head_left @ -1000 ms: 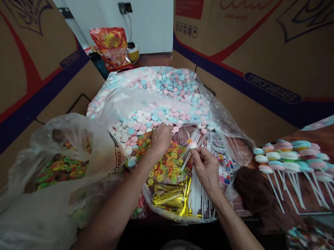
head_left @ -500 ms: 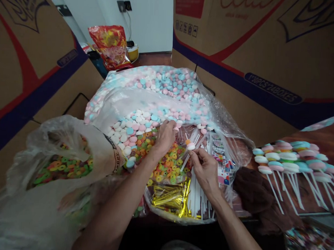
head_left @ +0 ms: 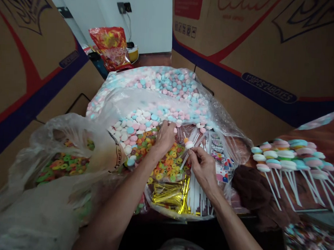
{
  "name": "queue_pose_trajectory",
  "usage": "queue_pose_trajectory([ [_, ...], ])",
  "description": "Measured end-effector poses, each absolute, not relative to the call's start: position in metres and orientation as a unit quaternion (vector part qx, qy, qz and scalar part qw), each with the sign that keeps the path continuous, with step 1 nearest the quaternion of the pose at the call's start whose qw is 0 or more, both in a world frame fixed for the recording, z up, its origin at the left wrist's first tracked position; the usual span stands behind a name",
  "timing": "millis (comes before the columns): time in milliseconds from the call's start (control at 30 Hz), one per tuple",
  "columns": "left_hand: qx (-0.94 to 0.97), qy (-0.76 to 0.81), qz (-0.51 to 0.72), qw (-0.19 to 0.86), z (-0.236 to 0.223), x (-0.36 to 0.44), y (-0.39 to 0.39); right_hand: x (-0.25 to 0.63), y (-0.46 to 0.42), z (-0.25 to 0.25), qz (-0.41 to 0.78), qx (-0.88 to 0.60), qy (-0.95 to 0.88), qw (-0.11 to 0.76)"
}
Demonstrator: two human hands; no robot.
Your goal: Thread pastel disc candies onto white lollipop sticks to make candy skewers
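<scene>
My right hand [head_left: 203, 166] pinches a candy stick, which carries a white marshmallow [head_left: 189, 144] with an orange ring gummy [head_left: 185, 140] above it. My left hand [head_left: 165, 136] is closed at the edge of the marshmallow pile, a pink marshmallow [head_left: 175, 130] at its fingertips. Under and between both hands lie many ring gummies [head_left: 169, 165] in green, orange and yellow. Loose white sticks [head_left: 196, 194] lie below my right hand, beside gold twist ties [head_left: 168, 195]. Beyond my hands, pink, white and blue marshmallows [head_left: 141, 120] spill from a large clear bag [head_left: 124, 97].
Finished marshmallow sticks [head_left: 289, 156] lie in a cluster at the right, near a brown cloth [head_left: 252, 187]. Another bag of ring gummies [head_left: 62, 164] stands at the left. Big cardboard boxes [head_left: 250, 55] flank the table; a red snack bag [head_left: 112, 49] stands behind.
The view has shifted slightly. My left hand keeps its place with the pink marshmallow, and my right hand still holds the stick, now with its white marshmallow a touch higher in the picture.
</scene>
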State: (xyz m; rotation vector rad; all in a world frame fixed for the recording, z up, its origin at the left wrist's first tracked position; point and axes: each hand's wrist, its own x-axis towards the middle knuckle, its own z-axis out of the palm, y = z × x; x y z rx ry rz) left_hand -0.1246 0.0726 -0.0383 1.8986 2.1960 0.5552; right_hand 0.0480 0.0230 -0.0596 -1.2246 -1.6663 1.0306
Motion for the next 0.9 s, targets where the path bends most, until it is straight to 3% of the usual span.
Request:
queue_pose_trajectory([
  [133,0.614,0.71,0.311,0.15,-0.04,-0.128,0.07,0.048,0.023,-0.06,0.405,-0.476,-0.665,0.41],
  [333,0.459,0.569,0.557,0.395,-0.036,-0.128,0.059,0.047,0.021,-0.06,0.461,-0.45,-0.64,0.419],
  [533,0.371,0.54,0.605,0.453,-0.032,-0.123,0.047,0.044,0.019,-0.057,0.485,-0.433,-0.635,0.418],
  [900,0.376,0.499,0.58,0.523,-0.035,-0.126,0.044,0.045,0.02,-0.063,0.485,-0.434,-0.642,0.405],
])
